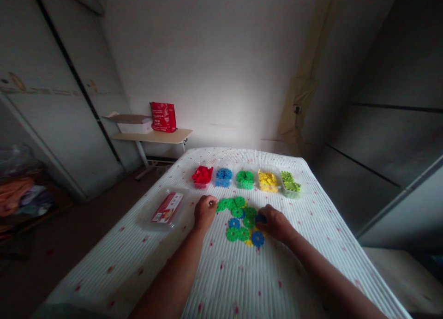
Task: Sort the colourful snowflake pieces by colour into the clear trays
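My left hand is closed at the left end of the pile, its fingertips curled beside a green notched disc. Whatever lies inside those fingers is hidden. On the pile's right side, my right hand has its fingers closed on a dark blue notched disc. Between the hands, several flat green discs lie loosely, some overlapping. Among them are a lighter blue disc, another blue disc at the near edge, and a partly covered yellow disc.
Clear plastic boxes stand in a row behind the pile, holding red pieces, blue pieces, green pieces, yellow pieces and light green pieces. A labelled plastic lid lies left. A side table bears a red bag.
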`<state>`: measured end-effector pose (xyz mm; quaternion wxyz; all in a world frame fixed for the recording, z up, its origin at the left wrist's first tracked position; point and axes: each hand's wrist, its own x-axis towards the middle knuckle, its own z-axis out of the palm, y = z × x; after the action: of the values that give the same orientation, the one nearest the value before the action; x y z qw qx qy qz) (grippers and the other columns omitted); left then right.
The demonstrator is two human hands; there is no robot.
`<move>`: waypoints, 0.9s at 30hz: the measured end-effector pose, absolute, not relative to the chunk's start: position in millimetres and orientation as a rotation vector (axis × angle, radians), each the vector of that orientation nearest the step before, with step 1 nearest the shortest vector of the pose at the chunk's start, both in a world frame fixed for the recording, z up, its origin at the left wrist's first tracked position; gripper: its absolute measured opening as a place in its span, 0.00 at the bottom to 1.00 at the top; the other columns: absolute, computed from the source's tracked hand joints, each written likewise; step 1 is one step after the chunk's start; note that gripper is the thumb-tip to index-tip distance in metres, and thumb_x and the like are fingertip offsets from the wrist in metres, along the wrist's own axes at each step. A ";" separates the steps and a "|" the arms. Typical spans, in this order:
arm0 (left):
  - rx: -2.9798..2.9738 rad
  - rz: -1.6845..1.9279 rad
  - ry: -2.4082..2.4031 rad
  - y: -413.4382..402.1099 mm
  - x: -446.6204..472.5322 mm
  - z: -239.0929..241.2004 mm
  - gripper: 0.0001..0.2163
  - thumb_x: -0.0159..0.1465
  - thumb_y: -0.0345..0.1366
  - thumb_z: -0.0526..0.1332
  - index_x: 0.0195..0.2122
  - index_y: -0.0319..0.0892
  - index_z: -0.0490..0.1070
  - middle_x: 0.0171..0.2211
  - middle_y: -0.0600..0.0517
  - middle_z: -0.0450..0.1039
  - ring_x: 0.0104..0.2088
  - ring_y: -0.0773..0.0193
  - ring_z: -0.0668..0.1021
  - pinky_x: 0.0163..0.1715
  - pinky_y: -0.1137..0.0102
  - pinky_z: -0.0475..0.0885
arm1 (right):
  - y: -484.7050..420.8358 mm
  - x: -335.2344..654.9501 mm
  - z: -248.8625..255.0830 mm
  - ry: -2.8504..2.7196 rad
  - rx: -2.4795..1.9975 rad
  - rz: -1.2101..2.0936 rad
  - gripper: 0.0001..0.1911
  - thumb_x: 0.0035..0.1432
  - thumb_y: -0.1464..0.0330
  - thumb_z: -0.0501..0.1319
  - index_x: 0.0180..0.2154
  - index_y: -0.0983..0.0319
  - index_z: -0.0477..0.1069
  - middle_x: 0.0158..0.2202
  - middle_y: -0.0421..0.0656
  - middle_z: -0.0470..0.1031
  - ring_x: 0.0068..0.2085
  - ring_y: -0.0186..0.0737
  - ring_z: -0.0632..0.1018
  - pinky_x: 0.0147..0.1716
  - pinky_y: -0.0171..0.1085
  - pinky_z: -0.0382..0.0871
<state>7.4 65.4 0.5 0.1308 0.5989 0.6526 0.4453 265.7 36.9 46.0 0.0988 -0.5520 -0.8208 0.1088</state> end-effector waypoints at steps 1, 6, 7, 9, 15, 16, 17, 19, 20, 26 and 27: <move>1.738 1.291 1.896 65.2 7.5 0.7 0.06 0.52 0.25 0.55 0.26 0.40 0.71 0.27 0.53 0.72 0.30 0.67 0.72 0.34 0.73 0.66 | 37.9 264.6 45.4 -2.460 -1.639 0.310 0.11 0.50 0.65 0.59 0.36 0.63 0.70 0.35 0.45 0.70 0.35 0.37 0.73 0.33 0.32 0.63; 1.749 1.278 1.905 64.5 7.8 1.3 0.07 0.53 0.25 0.55 0.26 0.40 0.71 0.27 0.53 0.72 0.30 0.68 0.72 0.34 0.73 0.66 | 39.3 261.8 45.3 -2.506 -1.730 0.208 0.12 0.50 0.65 0.58 0.37 0.64 0.69 0.36 0.46 0.72 0.35 0.39 0.74 0.32 0.33 0.62; 1.748 1.279 1.908 64.5 7.8 1.1 0.07 0.53 0.25 0.55 0.26 0.40 0.71 0.27 0.53 0.72 0.30 0.68 0.73 0.34 0.73 0.66 | 38.6 260.8 45.7 -2.506 -1.754 0.179 0.12 0.50 0.65 0.58 0.37 0.63 0.69 0.36 0.46 0.72 0.35 0.39 0.74 0.32 0.33 0.61; 1.740 1.283 1.913 64.8 7.6 0.2 0.07 0.53 0.25 0.55 0.27 0.40 0.72 0.28 0.53 0.72 0.30 0.68 0.73 0.34 0.73 0.66 | 37.2 259.0 46.6 -2.503 -1.781 0.133 0.12 0.50 0.64 0.58 0.37 0.63 0.69 0.36 0.47 0.72 0.35 0.40 0.75 0.32 0.34 0.61; 1.743 1.306 1.893 66.6 6.5 -1.7 0.07 0.53 0.26 0.55 0.27 0.39 0.72 0.28 0.52 0.73 0.32 0.67 0.73 0.35 0.72 0.67 | 39.2 266.0 52.2 -2.424 -1.742 0.290 0.11 0.49 0.66 0.57 0.35 0.63 0.71 0.36 0.47 0.74 0.36 0.41 0.75 0.33 0.34 0.62; 1.738 1.305 1.893 66.6 6.4 -1.6 0.07 0.53 0.25 0.55 0.27 0.39 0.72 0.28 0.52 0.73 0.31 0.67 0.73 0.35 0.72 0.67 | 38.9 269.2 54.0 -2.402 -1.703 0.356 0.11 0.49 0.67 0.57 0.35 0.63 0.72 0.35 0.46 0.75 0.36 0.40 0.74 0.33 0.34 0.63; 1.734 1.302 1.894 66.6 6.3 -1.4 0.07 0.53 0.25 0.55 0.27 0.39 0.72 0.28 0.52 0.73 0.31 0.67 0.73 0.35 0.72 0.67 | 37.6 272.3 56.0 -2.377 -1.653 0.424 0.10 0.48 0.69 0.57 0.35 0.63 0.72 0.35 0.46 0.75 0.35 0.39 0.74 0.33 0.33 0.63; 1.731 1.297 1.899 66.6 6.3 -1.2 0.07 0.53 0.25 0.55 0.27 0.39 0.72 0.28 0.52 0.73 0.31 0.67 0.73 0.35 0.72 0.67 | 31.4 277.4 60.4 -2.351 -1.516 0.546 0.11 0.47 0.71 0.57 0.36 0.63 0.71 0.35 0.44 0.74 0.34 0.37 0.74 0.32 0.32 0.64; 1.729 1.295 1.903 66.6 6.3 -1.2 0.07 0.53 0.25 0.55 0.27 0.39 0.72 0.28 0.52 0.73 0.31 0.67 0.73 0.35 0.72 0.67 | 26.8 278.9 62.2 -2.361 -1.435 0.593 0.13 0.46 0.71 0.57 0.37 0.63 0.71 0.35 0.43 0.74 0.34 0.36 0.73 0.33 0.32 0.64; 1.722 1.296 1.902 67.3 6.2 -2.5 0.07 0.53 0.25 0.55 0.28 0.40 0.71 0.29 0.52 0.73 0.31 0.67 0.73 0.36 0.72 0.67 | -0.5 270.7 61.9 -2.631 -1.242 0.560 0.17 0.46 0.69 0.58 0.42 0.57 0.71 0.39 0.41 0.71 0.37 0.37 0.73 0.36 0.32 0.64; 1.721 1.296 1.899 67.2 6.2 -2.6 0.07 0.53 0.25 0.55 0.28 0.40 0.71 0.29 0.52 0.73 0.31 0.67 0.73 0.36 0.72 0.67 | -2.4 267.8 60.7 -2.673 -1.270 0.518 0.18 0.46 0.68 0.59 0.42 0.56 0.70 0.40 0.41 0.70 0.37 0.37 0.74 0.35 0.32 0.64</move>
<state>6.2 67.2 -2.6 0.1346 0.5938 0.6551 0.4474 267.8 -2.4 60.7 0.0685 -0.4216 -0.8877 0.1720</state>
